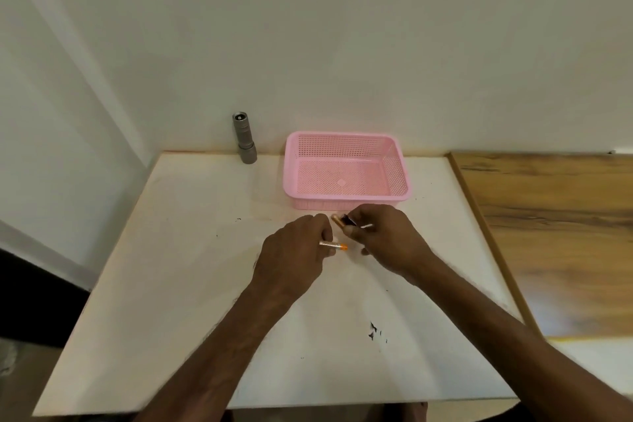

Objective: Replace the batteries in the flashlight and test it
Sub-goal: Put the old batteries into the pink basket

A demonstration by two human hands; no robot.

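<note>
Left hand (291,247), slim cylindrical battery (334,245)

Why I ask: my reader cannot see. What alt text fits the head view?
A left hand pinches an orange-tipped battery and a right hand holds what looks like a second battery, close together above a white table. Behind them a pink basket sits by the wall, with a grey flashlight standing upright to its left.
</note>
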